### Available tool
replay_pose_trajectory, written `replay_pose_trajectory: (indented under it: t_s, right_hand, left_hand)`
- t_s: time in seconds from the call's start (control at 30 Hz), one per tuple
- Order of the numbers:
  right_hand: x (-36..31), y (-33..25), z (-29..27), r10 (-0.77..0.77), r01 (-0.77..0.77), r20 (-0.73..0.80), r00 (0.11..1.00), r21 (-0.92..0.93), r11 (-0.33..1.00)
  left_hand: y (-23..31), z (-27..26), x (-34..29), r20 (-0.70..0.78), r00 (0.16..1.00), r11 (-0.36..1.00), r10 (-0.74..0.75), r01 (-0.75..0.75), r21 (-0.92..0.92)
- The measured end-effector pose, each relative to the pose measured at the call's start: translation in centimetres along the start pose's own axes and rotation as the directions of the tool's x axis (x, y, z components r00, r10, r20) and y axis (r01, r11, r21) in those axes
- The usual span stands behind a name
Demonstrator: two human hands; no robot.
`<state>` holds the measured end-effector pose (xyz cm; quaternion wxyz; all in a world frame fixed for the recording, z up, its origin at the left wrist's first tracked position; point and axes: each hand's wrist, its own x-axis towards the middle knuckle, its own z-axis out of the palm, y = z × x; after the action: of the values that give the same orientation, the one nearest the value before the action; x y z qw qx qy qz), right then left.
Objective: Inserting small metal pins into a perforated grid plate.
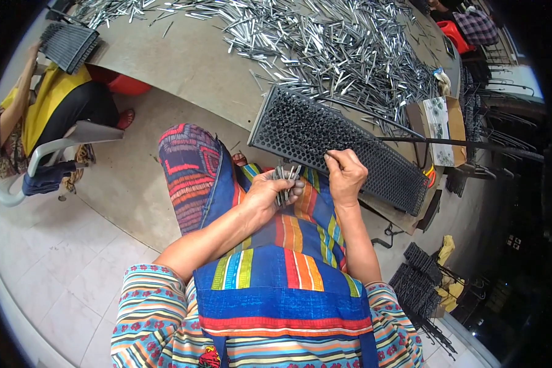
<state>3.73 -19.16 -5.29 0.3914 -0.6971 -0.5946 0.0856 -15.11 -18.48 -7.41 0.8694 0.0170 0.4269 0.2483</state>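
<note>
My left hand (pixel 265 193) is closed round a small bundle of thin grey metal sticks (pixel 281 176), held above my lap. To its right, my right hand (pixel 348 173) has thumb and forefinger pinched together at the near edge of a long black rack (pixel 394 164) full of round holes. Whatever those fingertips hold is too small to make out. The rack lies slanting along the table edge. Many of its holes toward the left end seem filled with dark stick ends. Behind it spreads a large heap of loose metal sticks (pixel 343 58).
A bare part of the table (pixel 184 67) shows at left. An open cardboard box (pixel 454 130) and a dark rod (pixel 472 145) are beside the rack. At far left, a seated person (pixel 24 122) handles another black rack (pixel 70 46). More black racks (pixel 416 279) stand at lower right.
</note>
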Motion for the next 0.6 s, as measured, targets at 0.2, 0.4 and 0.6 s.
replay_pose_trajectory:
  t_s: [0.2,0.4,0.6]
  right_hand:
    - [-0.21,-0.14,-0.22,0.037,-0.037,0.001,0.999,-0.019,0.999]
    - [-0.58,0.05,0.08,0.118,-0.116,-0.026,0.993,0.071,0.991]
    - [-0.71,0.13,0.03,0.080,-0.080,-0.003,0.997,0.049,0.996]
  left_hand:
    - [-0.18,-0.46,0.50,0.021,1.000,1.000,-0.014,0.013,0.021]
    - [-0.23,-0.58,0.64,0.037,0.999,1.000,-0.018,0.018,0.005]
    - [-0.15,-0.37,0.33,0.012,1.000,1.000,-0.020,0.020,-0.002]
